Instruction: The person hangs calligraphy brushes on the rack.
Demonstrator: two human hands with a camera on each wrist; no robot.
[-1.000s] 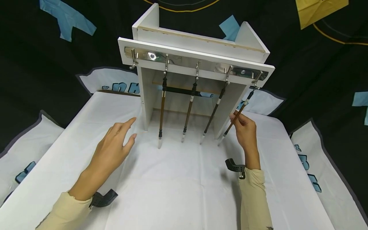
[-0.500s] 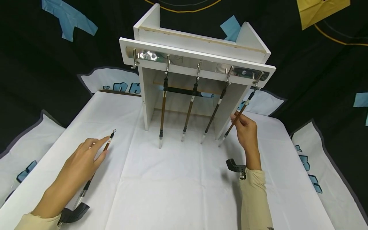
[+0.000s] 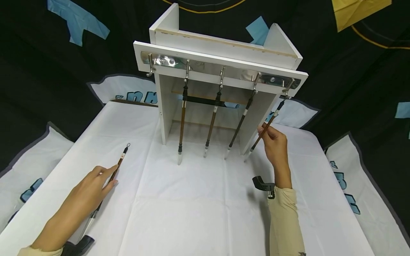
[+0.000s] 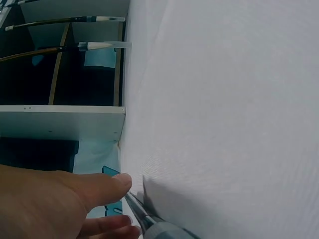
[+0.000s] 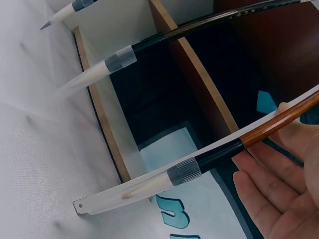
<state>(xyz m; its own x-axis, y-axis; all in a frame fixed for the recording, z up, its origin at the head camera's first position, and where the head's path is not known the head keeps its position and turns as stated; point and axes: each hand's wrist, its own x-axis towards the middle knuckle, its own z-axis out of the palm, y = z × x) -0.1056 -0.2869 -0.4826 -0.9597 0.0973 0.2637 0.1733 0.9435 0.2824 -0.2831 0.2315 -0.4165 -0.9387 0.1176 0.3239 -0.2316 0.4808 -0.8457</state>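
My left hand [image 3: 88, 190] reaches over a capped calligraphy brush [image 3: 121, 158] lying on the white cloth at left. Its thumb and index finger stand apart on either side of the brown handle; the lower handle is partly hidden. In the left wrist view, the brush [image 4: 145, 219] shows beside the fingertips. My right hand [image 3: 276, 145] grips the front edge of the white rack's side panel [image 5: 144, 180], thumb and fingers on opposite sides. Just in front of that hand hangs the rightmost brush [image 5: 279, 124]. Several more capped brushes, one being the leftmost brush [image 3: 183, 121], hang from hooks.
The white rack [image 3: 224, 46] stands at the back of the table, with a metal hook strip [image 3: 205, 67] across its front. Its leftmost hook [image 3: 150, 65] bears no brush. White cloth [image 3: 179, 213] covers the table; black curtain [image 3: 32, 89] surrounds it.
My left hand has moved away from the rack, down and left, to the brush lying on the cloth. The right hand stays at the rack's side panel.
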